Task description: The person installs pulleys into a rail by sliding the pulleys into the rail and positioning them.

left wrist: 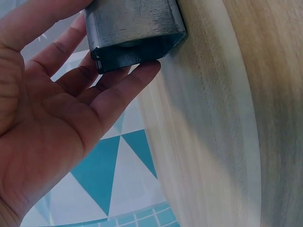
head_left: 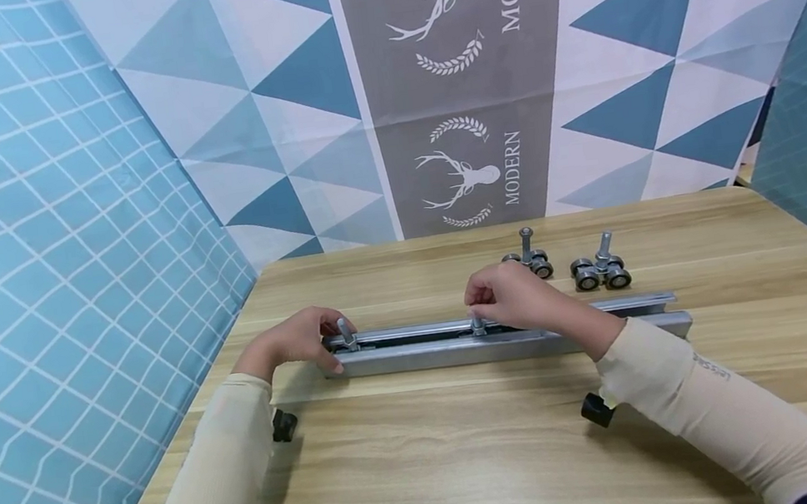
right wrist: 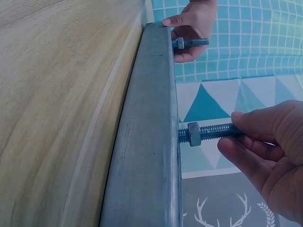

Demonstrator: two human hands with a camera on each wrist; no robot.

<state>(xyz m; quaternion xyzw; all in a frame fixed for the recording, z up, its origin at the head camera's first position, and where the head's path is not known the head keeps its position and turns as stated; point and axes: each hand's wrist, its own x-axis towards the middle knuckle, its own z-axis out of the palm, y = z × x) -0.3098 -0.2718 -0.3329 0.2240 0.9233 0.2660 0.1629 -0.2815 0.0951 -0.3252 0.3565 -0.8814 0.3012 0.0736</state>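
A grey metal channel rail (head_left: 424, 357) lies across the wooden table, its slot facing up. At its left end my left hand (head_left: 301, 338) grips it, thumb on the near side and fingers on the far side. The left wrist view shows the rail's open end (left wrist: 137, 52) between thumb and fingers. My right hand (head_left: 510, 296) pinches the tip of a threaded bolt (right wrist: 210, 131) between thumb and fingers. That bolt stands up from the slot near mid-rail, with a hex nut (right wrist: 194, 134) low on it. A second bolt (head_left: 346, 333) rises beside my left hand.
Behind the rail, toward the back right, stand two roller trolleys (head_left: 601, 265) with small wheels and upright bolts. A patterned cloth (head_left: 311, 112) hangs behind the table (head_left: 428, 451), and a blue checked one (head_left: 32, 247) along the left.
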